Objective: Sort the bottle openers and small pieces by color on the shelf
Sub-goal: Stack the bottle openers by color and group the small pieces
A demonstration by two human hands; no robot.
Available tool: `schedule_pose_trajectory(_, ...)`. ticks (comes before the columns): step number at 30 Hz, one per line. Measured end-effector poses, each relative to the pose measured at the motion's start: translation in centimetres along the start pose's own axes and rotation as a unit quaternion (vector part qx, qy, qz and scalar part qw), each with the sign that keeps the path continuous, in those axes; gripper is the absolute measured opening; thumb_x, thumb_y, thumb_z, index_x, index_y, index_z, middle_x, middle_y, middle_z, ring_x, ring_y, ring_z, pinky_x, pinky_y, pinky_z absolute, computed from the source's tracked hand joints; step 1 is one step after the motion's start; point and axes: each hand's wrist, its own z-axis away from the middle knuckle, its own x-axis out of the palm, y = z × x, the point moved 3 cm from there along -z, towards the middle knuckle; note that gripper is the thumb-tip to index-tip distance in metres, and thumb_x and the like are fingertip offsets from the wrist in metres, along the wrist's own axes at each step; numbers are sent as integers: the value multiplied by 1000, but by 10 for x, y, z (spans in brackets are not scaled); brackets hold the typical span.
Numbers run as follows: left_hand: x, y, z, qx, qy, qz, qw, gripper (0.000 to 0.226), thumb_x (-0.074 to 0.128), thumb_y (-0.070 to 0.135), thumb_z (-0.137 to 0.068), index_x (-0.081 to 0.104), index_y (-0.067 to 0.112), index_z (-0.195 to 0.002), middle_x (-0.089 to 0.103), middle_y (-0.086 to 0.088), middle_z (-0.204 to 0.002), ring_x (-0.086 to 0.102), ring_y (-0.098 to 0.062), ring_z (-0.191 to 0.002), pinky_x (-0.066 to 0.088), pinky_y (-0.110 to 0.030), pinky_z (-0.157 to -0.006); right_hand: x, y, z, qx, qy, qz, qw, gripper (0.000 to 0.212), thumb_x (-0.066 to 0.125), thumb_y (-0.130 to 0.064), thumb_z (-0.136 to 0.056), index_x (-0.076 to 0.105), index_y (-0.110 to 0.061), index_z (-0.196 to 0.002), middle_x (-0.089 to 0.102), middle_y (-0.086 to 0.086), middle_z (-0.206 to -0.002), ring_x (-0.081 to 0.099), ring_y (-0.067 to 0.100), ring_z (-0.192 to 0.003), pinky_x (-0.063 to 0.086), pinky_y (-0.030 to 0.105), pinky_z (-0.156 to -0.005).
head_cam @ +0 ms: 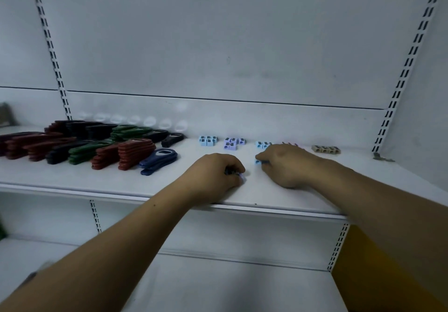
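1. My left hand (215,175) sits low on the white shelf (121,180), near its front edge. The fingers are curled tight around a lilac piece (241,177), and they hide most of it.
2. My right hand (284,166) lies just beside the left, palm down. Its fingertips pinch a light blue piece (257,162) that touches the shelf.
3. The bottle openers are stacked on the left part of the shelf. I see red stacks (135,152), green stacks (84,152) and dark stacks (92,128) farther back. A blue stack (158,160) is nearest my left hand.
4. Behind my hands the small pieces lie in groups, each set apart from the next. From left to right they are a light blue cluster (207,140), a purple cluster (232,143) and a second blue cluster (263,144) just beyond my right fingertips.
5. Some pink pieces (291,144) show past my right knuckles, partly hidden. A tan row (326,149) lies farther right.
6. A small grey object (383,158) rests at the far right of the shelf. I cannot tell what it is.
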Motion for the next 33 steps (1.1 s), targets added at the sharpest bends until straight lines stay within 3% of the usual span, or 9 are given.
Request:
schedule_pose_trajectory(5, 0, -2, -1, -2, 10, 7, 1000, 17, 65, 35, -87, 66, 30, -103, 58, 15, -91, 52, -5, -84, 37, -10, -68, 6, 7, -25, 34, -58, 43, 997, 33, 31, -14, -98, 52, -16, -123, 51, 7, -132, 49, 25, -116, 32, 25, -80)
schedule_pose_trajectory(9, 0, -3, -1, -10, 8, 24, 1000, 31, 69, 36, -84, 61, 30, -112, 61, 11, -107, 55, -6, -94, 41, -15, -79, 10, 13, -34, 57, -37, 28, 997, 37, 32, -13, -96, 49, -12, -129, 48, 9, -133, 48, 26, -118, 39, 31, -92)
schedule_pose_trajectory(12, -5, -2, 2, -24, 3, 47, 999, 51, 70, 40, -81, 52, 31, -128, 52, 12, -131, 49, -6, -108, 34, -17, -88, -1, 0, -14, 17, 60, -99, 993, 38, 41, -18, -97, 51, -18, -134, 50, 0, -133, 46, 19, -122, 36, 27, -98)
schedule_pose_trajectory(14, -12, -4, 4, -35, 4, 28, 999, 54, 67, 40, -83, 49, 29, -132, 45, 11, -140, 45, -8, -120, 31, -17, -90, -11, -16, 5, -22, 57, -235, 970, 38, 52, -19, -91, 56, -28, -128, 57, -9, -123, 53, 9, -110, 38, 18, -87)
schedule_pose_trajectory(16, -19, -6, 6, -34, -6, -22, 999, 49, 61, 31, -86, 49, 26, -133, 43, 6, -143, 42, -12, -127, 31, -18, -94, -17, -31, 17, -56, 23, -282, 958, 36, 60, -24, -86, 59, -35, -120, 60, -14, -112, 56, 5, -100, 41, 16, -79)
schedule_pose_trajectory(20, -18, -8, 9, -22, -34, -100, 994, 33, 49, 19, -93, 63, 26, -122, 59, 3, -127, 53, -16, -112, 38, -20, -87, -12, -42, 19, -61, 14, -243, 968, 22, 66, -40, -84, 66, -35, -105, 61, -16, -100, 56, 3, -88, 43, 17, -75)
schedule_pose_trajectory(25, -12, -7, 6, 15, 2, -120, 993, 30, 55, 28, -88, 66, 27, -116, 60, 3, -119, 52, -18, -111, 43, -29, -95, -10, -37, 27, -33, 31, -230, 972, 18, 65, -35, -85, 66, -31, -102, 60, -13, -95, 54, 4, -86, 38, 12, -67)
schedule_pose_trajectory(29, -12, -3, 7, 28, -23, -127, 991, 29, 50, 19, -92, 68, 24, -114, 63, 4, -116, 55, -15, -106, 39, -19, -85, -11, -28, 31, 6, 29, -210, 977, 21, 61, -29, -86, 64, -31, -107, 59, -11, -106, 54, 8, -95, 37, 19, -74)
schedule_pose_trajectory(33, -13, -5, 9, 23, -11, -133, 991, 29, 48, 18, -93, 68, 25, -112, 60, 3, -118, 54, -16, -106, 39, -20, -86, -12, -21, 32, 16, 60, -163, 985, 28, 56, -31, -91, 61, -29, -119, 53, -10, -118, 52, 11, -108, 36, 21, -87)
